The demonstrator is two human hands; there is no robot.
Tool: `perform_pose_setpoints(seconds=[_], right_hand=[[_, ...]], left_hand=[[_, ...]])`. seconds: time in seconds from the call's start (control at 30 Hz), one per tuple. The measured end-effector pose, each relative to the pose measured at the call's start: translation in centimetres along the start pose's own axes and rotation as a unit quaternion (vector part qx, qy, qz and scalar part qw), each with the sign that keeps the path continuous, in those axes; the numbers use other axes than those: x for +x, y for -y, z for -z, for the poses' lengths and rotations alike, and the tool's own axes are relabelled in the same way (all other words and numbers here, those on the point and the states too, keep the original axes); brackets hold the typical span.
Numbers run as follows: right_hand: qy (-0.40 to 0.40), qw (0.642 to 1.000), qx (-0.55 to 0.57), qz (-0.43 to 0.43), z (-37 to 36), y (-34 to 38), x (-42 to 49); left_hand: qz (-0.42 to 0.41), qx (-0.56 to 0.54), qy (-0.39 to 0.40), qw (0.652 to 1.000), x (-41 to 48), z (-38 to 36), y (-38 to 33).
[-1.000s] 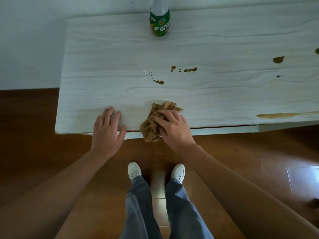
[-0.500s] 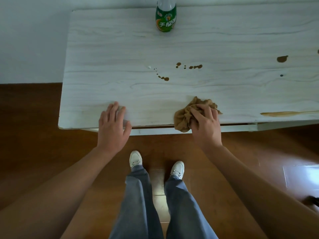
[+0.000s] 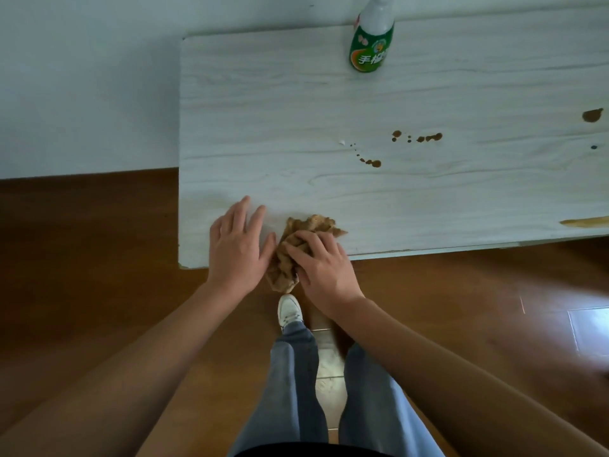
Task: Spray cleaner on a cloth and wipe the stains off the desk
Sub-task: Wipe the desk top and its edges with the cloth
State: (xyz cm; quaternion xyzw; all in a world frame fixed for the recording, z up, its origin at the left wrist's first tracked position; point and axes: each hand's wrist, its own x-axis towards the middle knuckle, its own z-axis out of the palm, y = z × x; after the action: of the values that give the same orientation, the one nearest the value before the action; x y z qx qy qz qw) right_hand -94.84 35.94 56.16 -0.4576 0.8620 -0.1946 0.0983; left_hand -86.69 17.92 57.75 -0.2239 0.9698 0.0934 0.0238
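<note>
The right hand [image 3: 324, 263] is closed around the cloth [image 3: 311, 225], with the fingers curled over its crumpled top and the knuckles raised, so that the bundle is pressed down at the near edge of the desk [image 3: 296, 110]. The forearm is stretched forward from the lower right, and the wrist is bent slightly inward. The cloth is tan, rough-looking and heavily wrinkled; its far part is spread on the desktop, while its near part is hung over the edge below the hand. Just to its left, the left hand [image 3: 239, 245] is laid flat on the desktop with straight, slightly spread fingers and nothing held; the thumb is set close against the cloth, though contact cannot be told. The desk is a pale board with a whitewashed wood-grain pattern. Small brown stains [image 3: 374, 163] are scattered near its middle, a larger blot [image 3: 592, 115] is seen at the right, and a long streak [image 3: 585, 222] is found near the front right edge. A green-labelled spray bottle [image 3: 371, 44] is stood upright at the far edge, well apart from both hands. Below, a glossy brown wooden floor [image 3: 82, 242], blue jeans [image 3: 293, 384] and a white shoe [image 3: 289, 310] are visible
</note>
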Motion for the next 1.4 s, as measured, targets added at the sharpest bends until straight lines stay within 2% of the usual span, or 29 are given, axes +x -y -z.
perform_pose_setpoints(seconds=[0.13,0.3,0.4,0.63,0.93,1.2,1.4], right_hand=[[0.020,0.999,-0.015,0.022,1.3,-1.3,1.6],[-0.001,0.994,-0.008,-0.107,3.7,-4.8,3.5],[-0.022,0.990,-0.012,-0.139,4.4,-6.3,4.6],[0.001,1.000,-0.018,-0.010,3.7,-8.0,4.6],[0.054,0.988,0.007,0.145,4.0,-9.5,12.1],[0.030,0.995,0.016,0.094,5.0,-11.3,23.0],[-0.026,0.999,-0.012,0.029,5.3,-12.5,33.5]], left_hand=[[-0.001,0.014,0.020,1.000,2.0,1.1,3.7],[0.005,0.012,0.048,0.999,4.0,1.0,3.7],[0.015,-0.001,0.041,0.999,4.8,0.7,2.5],[0.054,-0.008,0.020,0.998,5.8,-0.3,1.0],[0.102,-0.004,0.045,0.994,6.0,-0.9,0.0],[0.119,-0.028,-0.006,0.993,6.5,-0.4,-0.5],[0.114,-0.012,-0.039,0.993,9.0,-0.5,0.9]])
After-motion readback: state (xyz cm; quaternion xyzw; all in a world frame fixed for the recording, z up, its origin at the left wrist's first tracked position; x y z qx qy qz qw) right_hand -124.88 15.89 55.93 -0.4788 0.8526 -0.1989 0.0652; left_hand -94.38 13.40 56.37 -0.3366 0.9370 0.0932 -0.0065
